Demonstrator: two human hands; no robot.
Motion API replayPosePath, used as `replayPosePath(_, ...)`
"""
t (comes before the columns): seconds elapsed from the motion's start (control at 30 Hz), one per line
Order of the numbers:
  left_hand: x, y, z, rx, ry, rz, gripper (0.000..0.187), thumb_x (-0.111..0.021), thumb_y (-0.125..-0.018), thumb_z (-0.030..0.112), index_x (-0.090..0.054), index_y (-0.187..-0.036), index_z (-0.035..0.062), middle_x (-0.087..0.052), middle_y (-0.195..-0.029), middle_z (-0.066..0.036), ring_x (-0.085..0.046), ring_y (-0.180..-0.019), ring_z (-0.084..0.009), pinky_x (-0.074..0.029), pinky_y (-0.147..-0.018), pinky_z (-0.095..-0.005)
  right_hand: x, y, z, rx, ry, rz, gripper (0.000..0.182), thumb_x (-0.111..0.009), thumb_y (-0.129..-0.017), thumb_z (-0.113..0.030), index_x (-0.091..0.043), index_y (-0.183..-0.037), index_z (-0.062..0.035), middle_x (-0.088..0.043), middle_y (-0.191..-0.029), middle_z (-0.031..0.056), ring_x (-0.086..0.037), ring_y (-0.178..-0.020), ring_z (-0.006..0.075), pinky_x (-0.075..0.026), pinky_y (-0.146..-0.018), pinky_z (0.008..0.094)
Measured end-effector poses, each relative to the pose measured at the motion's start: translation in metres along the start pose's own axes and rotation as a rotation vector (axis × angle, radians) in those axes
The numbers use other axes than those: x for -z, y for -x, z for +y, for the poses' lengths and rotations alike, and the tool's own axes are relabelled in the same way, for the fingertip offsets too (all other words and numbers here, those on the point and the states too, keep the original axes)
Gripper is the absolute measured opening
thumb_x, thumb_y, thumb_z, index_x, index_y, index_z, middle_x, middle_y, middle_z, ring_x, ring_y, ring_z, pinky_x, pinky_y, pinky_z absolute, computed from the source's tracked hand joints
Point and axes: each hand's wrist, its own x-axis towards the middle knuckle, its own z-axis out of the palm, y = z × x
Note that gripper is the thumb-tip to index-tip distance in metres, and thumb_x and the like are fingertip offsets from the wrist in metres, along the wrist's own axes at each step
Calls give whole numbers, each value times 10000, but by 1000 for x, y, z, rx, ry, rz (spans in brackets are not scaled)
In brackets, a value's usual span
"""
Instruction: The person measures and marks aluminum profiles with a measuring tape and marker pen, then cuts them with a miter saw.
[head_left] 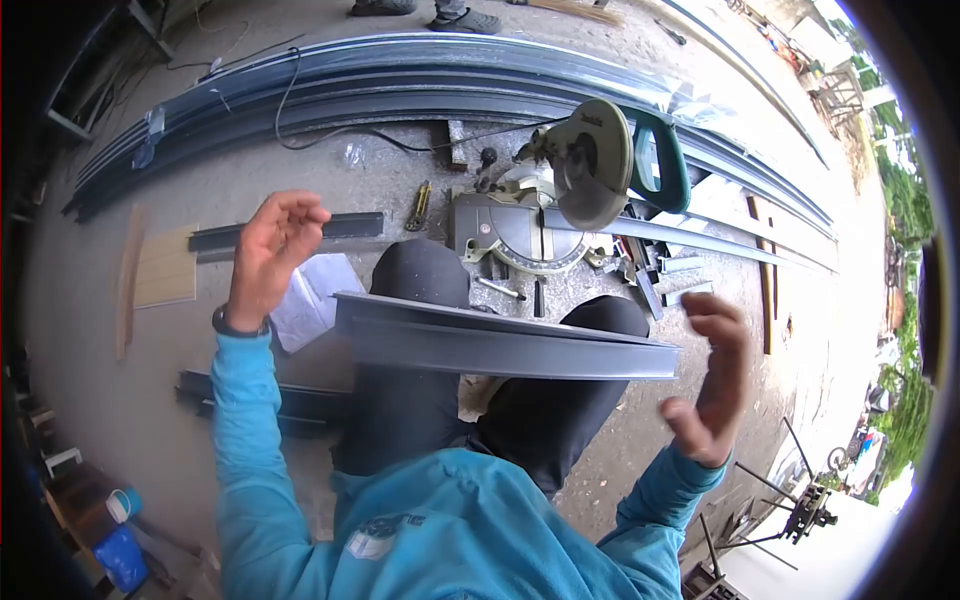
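Two dark grey metal profiles (pixel 510 350) lie across my thighs, the left end of one slightly overlapping the other. My left hand (pixel 280 255) is raised beyond their left end, fingers loosely curled and apart, holding nothing. Past their right end, my right hand (pixel 715 375) hovers with thumb and fingers spread, touching nothing. In front of my knees stands a miter saw (pixel 590 165) with a green handle, its head raised over a round base (pixel 520 235). A white paper sheet (pixel 315 300) is on the floor below my left hand.
A yellow-and-black cutter (pixel 420 205) lies left of the saw. Long wrapped profiles (pixel 400 85) stretch across the floor behind it, with a black cable (pixel 390 140) beside them. Short offcuts (pixel 650 290) lie at right, another profile (pixel 340 225) at left. A person's shoes (pixel 465 20) show at the top.
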Motion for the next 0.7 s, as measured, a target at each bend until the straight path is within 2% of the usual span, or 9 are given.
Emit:
replayPosePath(0.03, 2, -26, -34, 49, -48, -14, 351, -747, -986, 243, -654, -1237, 16, -717, -1104, -83, -656, -1033, -148, -523, -904, -299, -11, -5, 1, -21, 56, -215, 810, -936, -711, -456, -600, -1288, 3, -600, -1334, 237, -592, -1273, 383, -454, -1088, 488)
replayPosePath(0.1, 4, -64, -115, 187, -224, -39, 317, -746, -981, 240, -667, -1196, 21, -728, -1050, -86, -674, -980, -154, -539, -875, -302, -43, -8, 4, -68, 177, -527, 823, -916, -750, -450, -586, -1372, -26, -569, -1405, 200, -550, -1315, 405, -439, -1117, 507)
replayPosePath(0.2, -21, -88, -224, 332, -520, -159, 358, -787, -937, 286, -686, -1162, 28, -760, -1033, -140, -722, -955, -224, -575, -858, -355, -53, -7, 24, -66, 223, -638, 798, -867, -799, -494, -590, -1400, -48, -567, -1417, 186, -548, -1326, 399, -447, -1123, 491)
replayPosePath(0.23, -36, -91, -241, 447, -482, -263, 341, -778, -948, 255, -678, -1175, 22, -745, -1018, -104, -706, -951, -193, -567, -861, -346, -42, -14, 29, -129, 184, -616, 767, -857, -817, -486, -599, -1386, -41, -584, -1394, 190, -563, -1307, 407, -455, -1113, 492)
replayPosePath(0.27, -48, -88, -281, 440, -474, -322, 332, -778, -944, 260, -687, -1168, 32, -752, -1023, -112, -713, -962, -200, -570, -863, -358, -27, -23, 33, -191, 143, -595, 736, -847, -835, -478, -608, -1371, -35, -601, -1370, 194, -578, -1289, 414, -463, -1103, 493)
replayPosePath(0.37, -87, -83, -326, 421, -559, -486, 357, -777, -924, 274, -684, -1181, 45, -755, -1025, -129, -729, -944, -254, -571, -858, -395, 9, -44, 90, -441, 32, -524, 517, -761, -953, -382, -644, -1292, -9, -661, -1263, 213, -647, -1178, 426, -504, -1032, 494)
replayPosePath(0.5, -120, -89, -342, 377, -764, -692, 334, -758, -919, 277, -677, -1150, 51, -744, -1036, -132, -721, -969, -315, -561, -850, -447, -21, -54, 223, -698, 246, -945, 295, -616, -1040, -212, -647, -1253, -11, -663, -1219, 219, -677, -1105, 404, -529, -960, 478)
replayPosePath(0.63, -123, -81, -353, 334, -844, -709, 305, -750, -918, 277, -675, -1114, 55, -732, -1040, -126, -706, -992, -333, -548, -850, -470, -136, -32, 342, -266, 354, -991, 443, -591, -1020, -193, -530, -1432, -43, -508, -1476, 196, -621, -1223, 393, -538, -1002, 489)
replayPosePath(0.7, -114, -76, -356, 356, -802, -669, 304, -745, -920, 277, -678, -1116, 54, -732, -1040, -129, -708, -986, -333, -550, -845, -470, -192, -42, 372, -106, 577, -1065, 552, -603, -971, -142, -473, -1500, -55, -408, -1572, 193, -576, -1282, 377, -543, -1002, 516)
